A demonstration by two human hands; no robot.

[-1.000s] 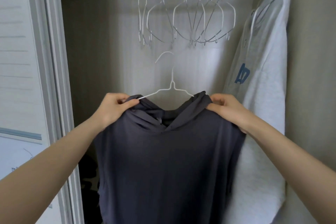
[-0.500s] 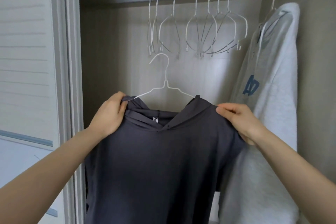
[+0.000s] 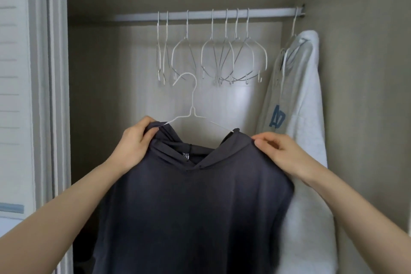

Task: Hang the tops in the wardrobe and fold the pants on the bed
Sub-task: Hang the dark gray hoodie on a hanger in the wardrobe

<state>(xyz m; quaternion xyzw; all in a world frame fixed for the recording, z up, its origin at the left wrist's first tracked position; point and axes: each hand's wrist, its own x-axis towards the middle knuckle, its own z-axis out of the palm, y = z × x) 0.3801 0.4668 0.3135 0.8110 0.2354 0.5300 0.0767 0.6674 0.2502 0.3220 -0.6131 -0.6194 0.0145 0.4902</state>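
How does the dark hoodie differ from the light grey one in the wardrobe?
The dark hoodie is plain charcoal; the light grey hoodie has a blue print. The dark hoodie's hanger is off the rail, both hands gripping its shoulders; the light grey hoodie already hangs there. Both sit on white wire hangers.

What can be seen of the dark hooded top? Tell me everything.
The dark hooded top is charcoal, soft-looking knit with a hood and a small neck label. It sits on a white wire hanger, held up below the rail, not yet hooked. The left hand and right hand pinch its shoulders.
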